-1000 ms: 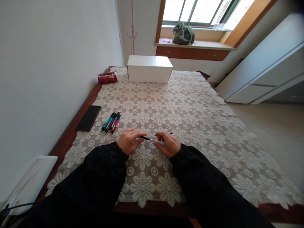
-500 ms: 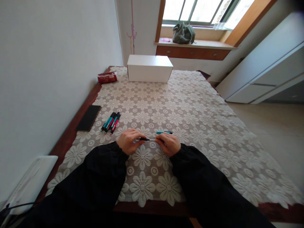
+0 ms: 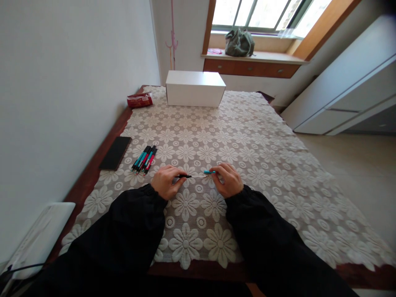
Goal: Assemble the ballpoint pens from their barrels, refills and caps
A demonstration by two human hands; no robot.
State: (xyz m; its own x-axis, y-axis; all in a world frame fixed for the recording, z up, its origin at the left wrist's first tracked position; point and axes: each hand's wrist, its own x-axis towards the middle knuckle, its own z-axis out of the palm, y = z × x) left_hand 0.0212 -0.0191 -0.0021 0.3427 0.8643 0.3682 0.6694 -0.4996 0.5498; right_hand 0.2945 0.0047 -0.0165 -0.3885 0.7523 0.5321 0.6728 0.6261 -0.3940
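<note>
My left hand (image 3: 167,182) is closed in a pinch on a black pen part (image 3: 185,176). A thin pale refill (image 3: 198,176) sticks out of it to the right. My right hand (image 3: 228,180) is closed with its fingertips on a blue pen barrel (image 3: 209,171), just above and right of the refill's free end. The hand covers the barrel's right part. Left of my left hand, several blue, red and black pens (image 3: 144,160) lie side by side on the flowered tablecloth (image 3: 185,239).
A black flat phone-like slab (image 3: 115,153) lies at the table's left edge. Farther back are a red packet (image 3: 140,100) and a long white box (image 3: 195,93). A white device with a cable (image 3: 43,231) stands at the near left, by the wall.
My right hand has let go of the refill's tip, moved slightly right and up, and taken hold of the blue barrel. My left hand has shifted slightly left with the pen part.
</note>
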